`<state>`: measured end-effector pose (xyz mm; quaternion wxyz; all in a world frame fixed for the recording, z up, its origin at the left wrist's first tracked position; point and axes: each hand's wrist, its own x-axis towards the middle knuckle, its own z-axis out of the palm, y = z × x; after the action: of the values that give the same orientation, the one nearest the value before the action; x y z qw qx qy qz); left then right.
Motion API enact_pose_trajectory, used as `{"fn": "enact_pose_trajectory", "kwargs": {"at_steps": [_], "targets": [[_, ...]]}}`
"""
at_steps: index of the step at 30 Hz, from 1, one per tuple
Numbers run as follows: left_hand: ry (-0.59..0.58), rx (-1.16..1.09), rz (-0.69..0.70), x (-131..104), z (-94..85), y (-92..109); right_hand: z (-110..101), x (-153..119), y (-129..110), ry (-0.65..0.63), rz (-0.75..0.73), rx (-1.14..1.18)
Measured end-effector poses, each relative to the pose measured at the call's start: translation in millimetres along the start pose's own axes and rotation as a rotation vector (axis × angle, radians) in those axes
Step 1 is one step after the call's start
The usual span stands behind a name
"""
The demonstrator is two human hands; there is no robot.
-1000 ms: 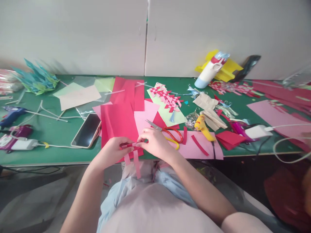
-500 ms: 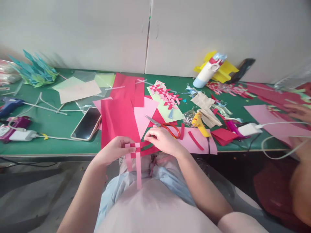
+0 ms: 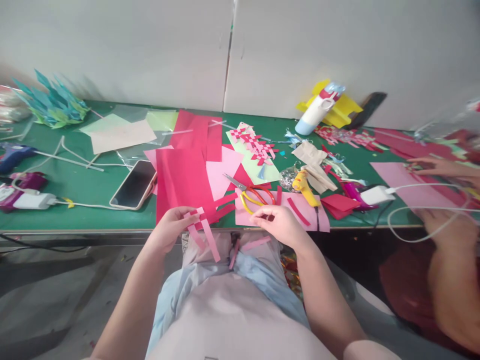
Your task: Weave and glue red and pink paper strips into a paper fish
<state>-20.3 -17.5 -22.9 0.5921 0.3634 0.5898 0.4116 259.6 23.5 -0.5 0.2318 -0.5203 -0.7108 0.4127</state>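
My left hand (image 3: 173,226) pinches a small weave of red and light-pink paper strips (image 3: 210,240) over the table's front edge. Pink ends hang down from it and red ends stick out to the right. To the right of the weave is my right hand (image 3: 282,226), apart from it. Its thumb and fingers are drawn together, and whatever may be between them is hidden. Just beyond those fingertips, scissors (image 3: 258,195) with red-orange and yellow handles lie partly spread on pink paper (image 3: 245,216). Loose pink strips (image 3: 257,243) rest on my lap.
A phone (image 3: 133,185) lies left of red sheets (image 3: 182,175). Woven pieces (image 3: 255,145) rest on pale green paper. Right of the scissors is a yellow glue gun (image 3: 305,187); a bottle (image 3: 318,110) stands behind. At far right, a co-worker's hands (image 3: 446,225) work near white cables (image 3: 431,187).
My right hand has moved away from the paper weave, to the right and nearer me, uncovering the scissors' yellow handle. My left hand has tilted the weave, so its pink ends slant right.
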Motion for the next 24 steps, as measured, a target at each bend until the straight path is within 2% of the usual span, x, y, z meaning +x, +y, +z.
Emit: {"fn": "enact_pose_trajectory", "kwargs": {"at_steps": [4,9,14,16,18,21,24], "targets": [[0.091,-0.156,-0.010,0,-2.1,0,7,-11,4,-0.102,0.057,0.029],[0.132,-0.244,0.027,-3,1.5,6,17,-19,10,-0.171,0.059,-0.251],[0.156,-0.273,0.021,-4,3.4,8,9,-21,17,-0.271,0.043,-0.224],[0.180,-0.284,0.011,-4,3.5,8,4,-19,19,-0.205,0.051,-0.235],[0.205,-0.297,0.008,-5,4.0,8,1,-13,20,-0.062,0.043,-0.280],[0.210,-0.323,0.025,-5,6.0,10,-1,2,20,0.159,-0.002,-0.479],[0.211,-0.351,0.048,-6,9.3,11,2,19,18,0.224,-0.032,-0.671]]}}
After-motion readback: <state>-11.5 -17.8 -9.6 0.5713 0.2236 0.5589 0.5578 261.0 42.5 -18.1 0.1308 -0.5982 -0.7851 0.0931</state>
